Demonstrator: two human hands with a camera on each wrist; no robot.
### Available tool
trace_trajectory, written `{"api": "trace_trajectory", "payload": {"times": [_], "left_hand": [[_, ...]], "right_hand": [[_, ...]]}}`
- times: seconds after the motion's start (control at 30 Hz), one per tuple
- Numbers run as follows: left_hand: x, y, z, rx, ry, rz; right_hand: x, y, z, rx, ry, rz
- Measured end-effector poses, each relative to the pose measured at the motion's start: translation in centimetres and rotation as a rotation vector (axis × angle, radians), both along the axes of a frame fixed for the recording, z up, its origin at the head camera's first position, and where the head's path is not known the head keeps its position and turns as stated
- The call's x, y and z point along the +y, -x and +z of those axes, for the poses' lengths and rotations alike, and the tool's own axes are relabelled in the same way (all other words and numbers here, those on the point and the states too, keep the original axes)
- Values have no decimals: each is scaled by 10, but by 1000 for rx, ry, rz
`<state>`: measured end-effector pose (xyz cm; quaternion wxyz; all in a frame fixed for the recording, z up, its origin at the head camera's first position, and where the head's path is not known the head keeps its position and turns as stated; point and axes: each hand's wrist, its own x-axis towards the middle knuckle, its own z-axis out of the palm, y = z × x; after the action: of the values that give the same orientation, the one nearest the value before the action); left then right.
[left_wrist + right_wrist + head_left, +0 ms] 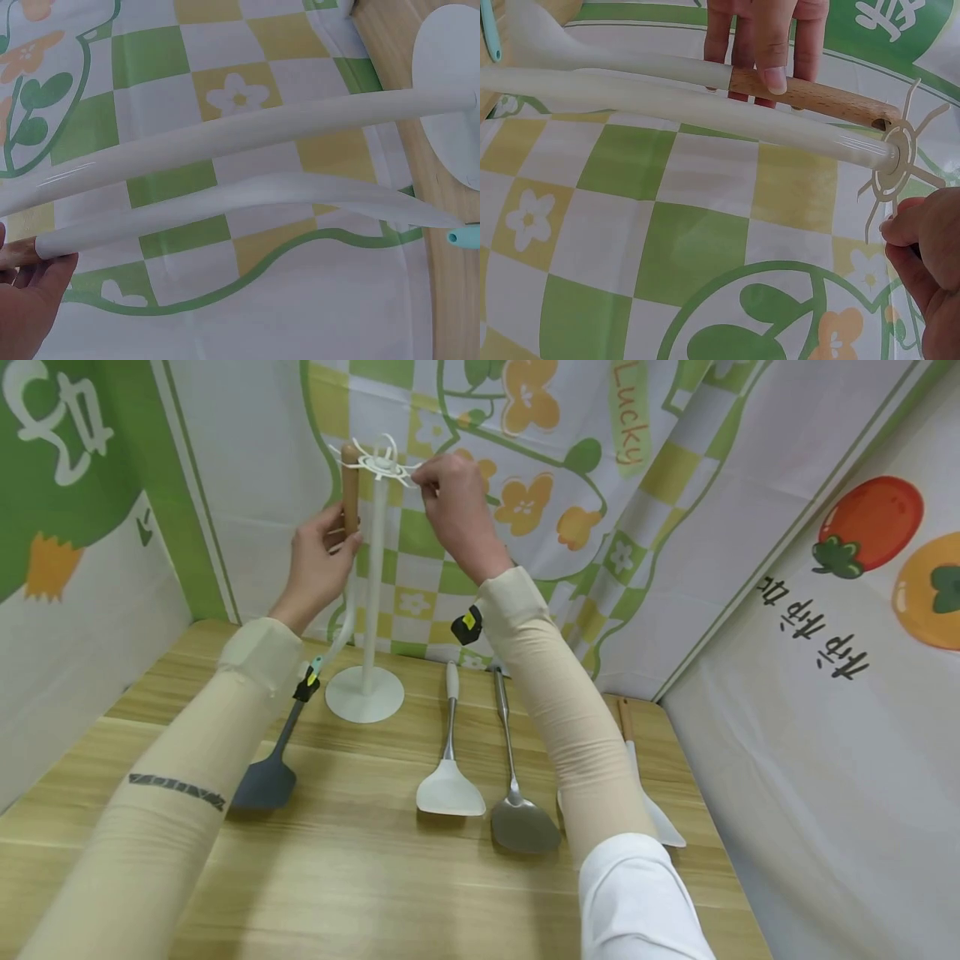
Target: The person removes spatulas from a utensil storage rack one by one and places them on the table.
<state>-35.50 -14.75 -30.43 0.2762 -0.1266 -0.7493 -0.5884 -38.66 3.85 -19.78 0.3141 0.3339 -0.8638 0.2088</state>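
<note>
A white utensil rack [372, 577] stands upright on a round base, with a ring of hooks [896, 165] on top. My left hand [318, 560] holds the wooden handle [810, 96] of a white spatula [187, 214], which hangs down beside the pole. The handle's top end meets one of the hooks; whether the hook passes through its hole cannot be told. On the opposite side of the ring, my right hand [459, 506] pinches a hook between thumb and finger. The spatula's lower end is partly hidden in the head view.
On the wooden table [360, 877] lie a grey spatula [266, 781], a white spatula [450, 789], a metal turner [523, 822] and a wooden-handled white utensil [628, 722], partly behind my right arm. A patterned curtain [517, 443] hangs close behind the rack.
</note>
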Motion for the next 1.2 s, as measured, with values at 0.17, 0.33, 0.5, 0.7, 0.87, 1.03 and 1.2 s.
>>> {"api": "trace_trajectory", "payload": {"times": [0.17, 0.33, 0.5, 0.7, 0.87, 1.03, 1.2], "left_hand": [[2, 3, 1, -7, 7, 43], [2, 2, 3, -15, 24, 79], [3, 0, 5, 2, 34, 109], [5, -2, 9, 9, 41, 151], [5, -6, 13, 12, 34, 178], [1, -11, 14, -3, 32, 234], [-4, -14, 14, 0, 42, 270]], "right_hand": [[1, 0, 0, 11, -7, 4], [-1, 0, 0, 14, -3, 4], [-2, 0, 1, -1, 8, -11], [0, 1, 0, 0, -1, -10], [0, 0, 0, 8, 10, -2], [-1, -1, 1, 2, 5, -3], [-1, -2, 1, -14, 5, -13]]}}
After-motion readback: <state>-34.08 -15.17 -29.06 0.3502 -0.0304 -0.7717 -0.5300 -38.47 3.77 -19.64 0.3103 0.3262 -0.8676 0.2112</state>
